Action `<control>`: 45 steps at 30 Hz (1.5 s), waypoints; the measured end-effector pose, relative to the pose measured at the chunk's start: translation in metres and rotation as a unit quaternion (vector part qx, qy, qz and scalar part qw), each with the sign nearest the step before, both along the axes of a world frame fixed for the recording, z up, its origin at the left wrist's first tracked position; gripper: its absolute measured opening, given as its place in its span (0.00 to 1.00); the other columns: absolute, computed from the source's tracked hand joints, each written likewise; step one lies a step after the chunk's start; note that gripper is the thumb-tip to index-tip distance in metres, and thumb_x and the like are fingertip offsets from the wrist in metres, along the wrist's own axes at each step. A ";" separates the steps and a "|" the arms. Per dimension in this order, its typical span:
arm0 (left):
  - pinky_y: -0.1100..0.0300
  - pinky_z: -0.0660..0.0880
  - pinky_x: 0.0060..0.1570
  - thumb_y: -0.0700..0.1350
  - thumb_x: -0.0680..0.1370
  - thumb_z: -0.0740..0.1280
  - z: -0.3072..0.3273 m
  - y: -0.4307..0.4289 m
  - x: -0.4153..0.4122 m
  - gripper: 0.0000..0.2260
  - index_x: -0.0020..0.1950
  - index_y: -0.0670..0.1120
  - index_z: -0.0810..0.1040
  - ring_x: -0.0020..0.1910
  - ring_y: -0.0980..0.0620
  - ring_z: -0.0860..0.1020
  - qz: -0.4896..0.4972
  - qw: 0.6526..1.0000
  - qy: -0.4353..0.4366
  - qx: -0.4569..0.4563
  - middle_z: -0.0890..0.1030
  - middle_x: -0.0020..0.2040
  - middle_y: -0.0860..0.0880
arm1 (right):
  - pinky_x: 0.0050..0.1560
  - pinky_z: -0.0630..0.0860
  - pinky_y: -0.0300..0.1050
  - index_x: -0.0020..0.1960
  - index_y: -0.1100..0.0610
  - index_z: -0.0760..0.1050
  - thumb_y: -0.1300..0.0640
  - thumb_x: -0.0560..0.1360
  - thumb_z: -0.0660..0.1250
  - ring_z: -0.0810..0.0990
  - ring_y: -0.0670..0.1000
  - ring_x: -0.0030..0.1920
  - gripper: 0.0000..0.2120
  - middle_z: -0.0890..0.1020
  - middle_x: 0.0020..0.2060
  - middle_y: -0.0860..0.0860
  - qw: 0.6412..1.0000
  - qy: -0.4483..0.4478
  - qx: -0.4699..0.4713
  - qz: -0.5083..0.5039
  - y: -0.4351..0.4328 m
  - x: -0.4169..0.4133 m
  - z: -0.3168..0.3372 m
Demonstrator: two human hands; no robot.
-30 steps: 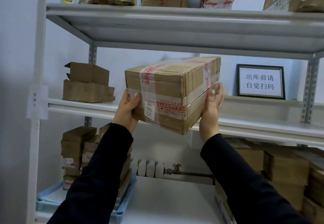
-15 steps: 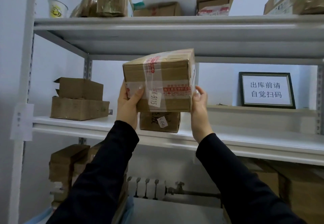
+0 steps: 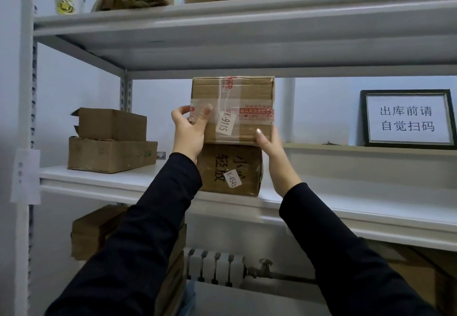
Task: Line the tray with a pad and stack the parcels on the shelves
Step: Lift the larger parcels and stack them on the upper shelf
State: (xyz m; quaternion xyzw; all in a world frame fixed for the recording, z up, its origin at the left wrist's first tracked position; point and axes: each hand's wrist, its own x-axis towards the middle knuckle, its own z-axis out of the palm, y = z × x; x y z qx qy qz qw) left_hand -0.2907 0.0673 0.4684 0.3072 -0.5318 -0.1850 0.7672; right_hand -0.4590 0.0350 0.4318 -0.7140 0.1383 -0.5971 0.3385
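Observation:
A taped cardboard parcel (image 3: 243, 103) labelled K-9115 sits on top of a second parcel (image 3: 230, 169) labelled K-4545, which stands on the middle shelf (image 3: 371, 206) of a white rack. My left hand (image 3: 189, 131) grips the upper parcel's left front edge, thumb across its face and fingers round its side. At the lower right corner of that parcel my right hand (image 3: 268, 143) holds it, thumb on the front. The tray and pad are out of sight.
Two stacked cardboard boxes (image 3: 111, 146) sit at the left of the middle shelf, a framed sign (image 3: 406, 119) leans at its right. The top shelf (image 3: 247, 26) hangs close above the held parcel and carries several parcels and a paper cup (image 3: 66, 1). More boxes (image 3: 91, 231) stand below.
Both hands carried the K-9115 parcel up and back into the rack and set it level on the K-4545 parcel. The camera moved closer to the shelf.

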 end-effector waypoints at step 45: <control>0.50 0.52 0.74 0.56 0.83 0.48 -0.045 -0.027 0.021 0.26 0.78 0.51 0.43 0.76 0.50 0.53 -0.042 0.983 0.002 0.178 0.51 0.78 0.51 | 0.69 0.59 0.51 0.77 0.42 0.38 0.41 0.81 0.44 0.56 0.52 0.76 0.27 0.52 0.78 0.45 0.978 0.052 0.177 -0.099 0.007 0.031 -0.008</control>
